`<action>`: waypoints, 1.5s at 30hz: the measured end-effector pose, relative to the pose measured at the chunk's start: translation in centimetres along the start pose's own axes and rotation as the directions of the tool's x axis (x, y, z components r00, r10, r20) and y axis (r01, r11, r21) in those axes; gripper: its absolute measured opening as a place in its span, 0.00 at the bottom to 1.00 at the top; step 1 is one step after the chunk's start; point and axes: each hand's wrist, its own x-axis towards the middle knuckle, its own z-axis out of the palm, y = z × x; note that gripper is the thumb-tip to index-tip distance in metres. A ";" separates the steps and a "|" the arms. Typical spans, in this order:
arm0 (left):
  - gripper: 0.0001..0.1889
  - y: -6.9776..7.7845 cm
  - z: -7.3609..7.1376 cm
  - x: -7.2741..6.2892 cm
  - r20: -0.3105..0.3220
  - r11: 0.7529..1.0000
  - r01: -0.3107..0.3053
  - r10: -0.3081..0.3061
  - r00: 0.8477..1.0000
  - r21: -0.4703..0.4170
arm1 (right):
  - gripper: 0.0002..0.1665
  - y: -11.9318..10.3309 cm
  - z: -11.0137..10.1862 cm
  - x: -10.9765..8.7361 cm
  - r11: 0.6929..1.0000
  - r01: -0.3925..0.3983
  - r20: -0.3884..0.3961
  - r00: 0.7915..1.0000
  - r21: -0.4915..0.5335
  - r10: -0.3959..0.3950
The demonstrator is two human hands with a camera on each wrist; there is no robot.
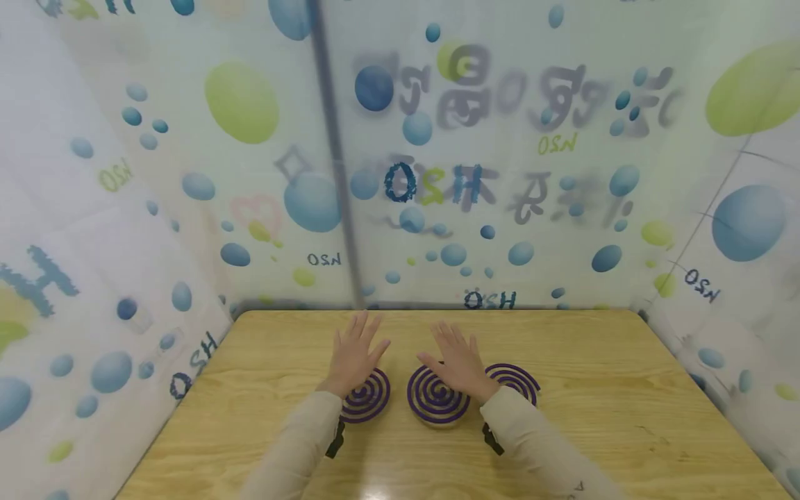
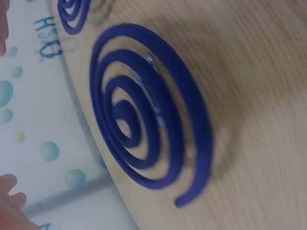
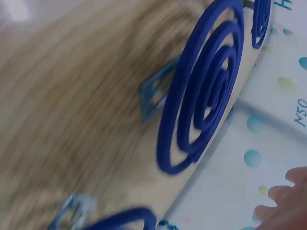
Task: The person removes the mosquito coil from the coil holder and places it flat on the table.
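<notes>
Well, left hand point(image 1: 354, 357) and right hand point(image 1: 461, 362) are splayed wide near coils point(image 1: 440, 393) on a wooden table point(image 1: 625, 396), amid bubble-printed walls point(image 1: 500, 132).

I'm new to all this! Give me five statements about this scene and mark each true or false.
1. Three spiral coils are on the table. True.
2. The left hand has its fingers spread. True.
3. The right hand grips a coil. False: its fingers are extended and it holds nothing.
4. The tabletop is plain white. False: it shows wood grain.
5. In the right wrist view, a metal stand shows beneath a coil. True.
</notes>
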 end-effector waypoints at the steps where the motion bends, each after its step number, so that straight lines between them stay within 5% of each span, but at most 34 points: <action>1: 0.30 -0.5 -0.1 -0.3 -0.003 1.000 0.001 -0.001 1.000 -0.002 | 0.41 -0.3 0.2 0.0 1.000 0.014 0.010 1.000 0.024 -0.014; 6: 0.28 -2.8 -0.5 -1.6 -0.038 0.999 -0.019 0.018 0.999 -0.026 | 0.39 -1.2 1.4 0.2 0.986 0.087 0.022 0.996 0.145 -0.092; 11: 0.27 -4.6 -0.8 -2.5 -0.060 0.988 -0.038 0.030 0.998 -0.147 | 0.38 -2.0 2.5 0.6 0.939 0.115 -0.006 0.993 0.325 -0.119; 20: 0.25 -6.5 -1.0 -3.8 0.060 0.926 0.096 -0.079 0.995 -0.365 | 0.35 -2.9 4.3 1.5 0.833 0.031 0.001 0.999 0.553 -0.038; 23: 0.24 -7.0 -0.9 -4.1 0.108 0.889 0.162 -0.128 0.986 -0.429 | 0.31 -2.9 4.8 1.7 0.802 0.007 0.016 1.000 0.598 -0.020; 28: 0.20 -7.5 -0.7 -4.4 0.164 0.828 0.246 -0.188 0.968 -0.504 | 0.25 -3.0 5.4 2.0 0.789 0.000 0.017 1.000 0.614 -0.013; 37: 0.19 -8.0 0.0 -4.8 0.237 0.757 0.316 -0.216 0.947 -0.572 | 0.23 -3.5 6.2 2.7 0.801 -0.034 0.035 0.999 0.597 0.016; 45: 0.21 -8.2 0.4 -5.2 0.308 0.697 0.369 -0.218 0.926 -0.614 | 0.24 -4.5 6.3 2.9 0.813 -0.119 0.151 0.988 0.569 0.039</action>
